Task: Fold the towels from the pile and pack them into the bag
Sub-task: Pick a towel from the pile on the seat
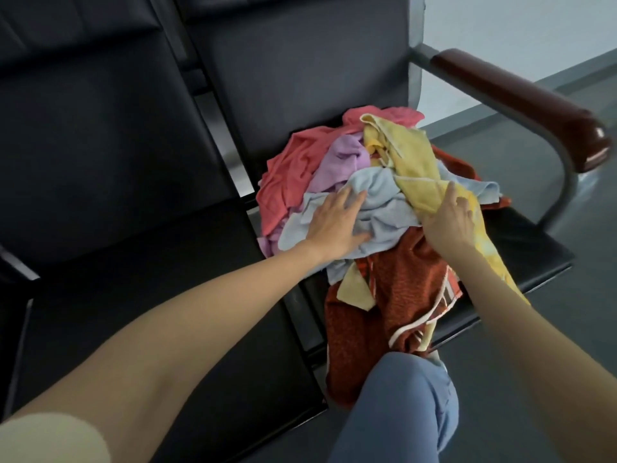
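A loose pile of towels lies on the right seat of a black bench. A pink towel [290,168] is at the left, a lilac one [340,162] beside it, a light blue one [380,208] in the middle, a yellow one [414,162] draped across the top, and a rust-red one [400,295] hangs over the seat's front edge. My left hand [334,225] lies flat on the light blue towel with fingers spread. My right hand [449,218] grips the yellow towel, fingers curled into its fabric. No bag is in view.
The black bench seat [150,295] to the left of the pile is bare. A brown padded armrest [521,105] on a grey metal frame stands at the right. My knee in blue trousers [407,402] is close to the seat's front edge. Grey floor lies to the right.
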A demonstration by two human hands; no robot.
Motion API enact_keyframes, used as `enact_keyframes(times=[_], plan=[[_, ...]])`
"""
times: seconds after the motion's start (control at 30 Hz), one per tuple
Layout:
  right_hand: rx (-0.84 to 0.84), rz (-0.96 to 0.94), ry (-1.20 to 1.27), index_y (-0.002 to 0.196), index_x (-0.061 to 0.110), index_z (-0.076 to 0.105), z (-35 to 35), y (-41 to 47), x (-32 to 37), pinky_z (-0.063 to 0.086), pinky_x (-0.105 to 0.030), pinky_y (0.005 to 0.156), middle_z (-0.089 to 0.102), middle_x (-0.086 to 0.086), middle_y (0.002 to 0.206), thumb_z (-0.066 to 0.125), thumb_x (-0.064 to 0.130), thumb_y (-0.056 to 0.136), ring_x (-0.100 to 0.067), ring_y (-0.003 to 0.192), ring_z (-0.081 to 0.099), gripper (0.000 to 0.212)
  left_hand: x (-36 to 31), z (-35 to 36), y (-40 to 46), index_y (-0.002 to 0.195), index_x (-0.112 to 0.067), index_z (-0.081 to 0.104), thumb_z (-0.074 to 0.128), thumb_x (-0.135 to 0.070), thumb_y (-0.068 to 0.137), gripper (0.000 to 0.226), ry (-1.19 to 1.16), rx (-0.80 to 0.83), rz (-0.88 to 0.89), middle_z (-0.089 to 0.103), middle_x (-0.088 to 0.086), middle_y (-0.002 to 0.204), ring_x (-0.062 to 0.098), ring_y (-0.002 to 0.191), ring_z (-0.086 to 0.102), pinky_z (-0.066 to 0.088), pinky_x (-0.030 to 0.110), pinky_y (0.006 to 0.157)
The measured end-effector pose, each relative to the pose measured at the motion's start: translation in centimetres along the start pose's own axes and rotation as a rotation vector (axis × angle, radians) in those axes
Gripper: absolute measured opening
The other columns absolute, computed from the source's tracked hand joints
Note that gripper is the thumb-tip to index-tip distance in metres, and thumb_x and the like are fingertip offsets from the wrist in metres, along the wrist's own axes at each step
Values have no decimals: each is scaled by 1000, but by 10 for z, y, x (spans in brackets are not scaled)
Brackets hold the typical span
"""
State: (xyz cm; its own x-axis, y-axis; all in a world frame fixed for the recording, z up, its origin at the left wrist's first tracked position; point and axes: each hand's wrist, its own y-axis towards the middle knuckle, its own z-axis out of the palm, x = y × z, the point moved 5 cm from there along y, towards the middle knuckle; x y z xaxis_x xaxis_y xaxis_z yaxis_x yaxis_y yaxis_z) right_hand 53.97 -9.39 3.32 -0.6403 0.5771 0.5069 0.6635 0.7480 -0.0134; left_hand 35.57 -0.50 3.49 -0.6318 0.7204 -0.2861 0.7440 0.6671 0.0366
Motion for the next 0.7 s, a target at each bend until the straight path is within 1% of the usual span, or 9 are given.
enact_keyframes(times=[0.1, 0.17, 0.23, 0.33, 0.43, 0.5, 0.57, 0.63, 0.7], plan=[[-72, 15, 96, 106, -4, 60, -19, 6, -3, 44, -41, 83, 61, -25, 105, 47, 17, 88, -43, 99, 54, 30, -1, -4, -1, 153, -18, 22, 59, -47, 90, 78, -36, 4, -9, 19, 14, 158, 34, 144, 20, 30, 50, 111], [-151, -42, 284, 70, 3, 56, -37, 1, 5, 37, -35, 65, 54, -13, 70, 48, 4, 87, -32, 74, 53, 19, -4, -16, -3, 151, -15, 25, 60, -43, 91, 75, -131, -13, 19, 28, 13, 154, 31, 140, 29, 33, 47, 109], [-195, -200, 478, 55, 18, 40, -56, -19, 26, 30, -30, 60, 38, 3, 55, 52, 0, 86, -8, 56, 40, 38, -10, -35, -7, 150, -15, 29, 61, -41, 92, 72, -379, -40, -57, 37, 9, 150, 24, 136, 37, 36, 37, 108], [-109, -391, 602, 71, 22, 55, -66, -65, 63, 35, -13, 60, 51, 7, 66, 61, 1, 87, -1, 61, 44, 26, -18, -59, -23, 141, -21, 42, 54, -52, 93, 59, -1023, 31, -445, 58, 6, 130, 20, 112, 59, 49, 34, 93], [27, -513, 626, 83, 18, 66, -56, -111, 92, 36, -11, 65, 54, 9, 71, 65, 4, 87, 0, 65, 49, 14, -20, -78, -46, 98, -12, 63, 51, -58, 91, 47, -1454, 177, -619, 69, 5, 81, 19, 72, 68, 56, 35, 72], [107, -568, 644, 76, 24, 62, -46, -140, 109, 36, -13, 65, 51, 13, 71, 65, 3, 87, -1, 66, 50, 24, -13, -91, -67, 82, -11, 64, 58, -50, 90, 40, -1454, 159, -620, 65, 3, 65, 16, 59, 64, 52, 28, 59], [142, -608, 645, 75, 32, 59, -34, -161, 123, 39, -14, 66, 51, 13, 74, 64, 4, 88, -3, 69, 52, 32, -2, -99, -90, 86, -8, 67, 67, -34, 89, 26, -1371, 143, -612, 66, 5, 72, 16, 63, 63, 52, 27, 58], [212, -640, 638, 90, 22, 69, -21, -183, 138, 46, -18, 71, 58, 4, 83, 63, 3, 88, -8, 77, 56, 21, 12, -106, -118, 96, -2, 67, 68, -21, 89, 21, -1292, 141, -611, 64, 9, 78, 16, 67, 62, 53, 26, 59], [311, -660, 608, 115, 9, 67, -9, -206, 153, 50, -19, 79, 62, -1, 99, 63, 2, 87, -13, 89, 60, 29, 32, -113, -145, 106, 4, 67, 65, -18, 90, 26, -1242, 85, -645, 64, 9, 86, 17, 77, 62, 53, 27, 66]])
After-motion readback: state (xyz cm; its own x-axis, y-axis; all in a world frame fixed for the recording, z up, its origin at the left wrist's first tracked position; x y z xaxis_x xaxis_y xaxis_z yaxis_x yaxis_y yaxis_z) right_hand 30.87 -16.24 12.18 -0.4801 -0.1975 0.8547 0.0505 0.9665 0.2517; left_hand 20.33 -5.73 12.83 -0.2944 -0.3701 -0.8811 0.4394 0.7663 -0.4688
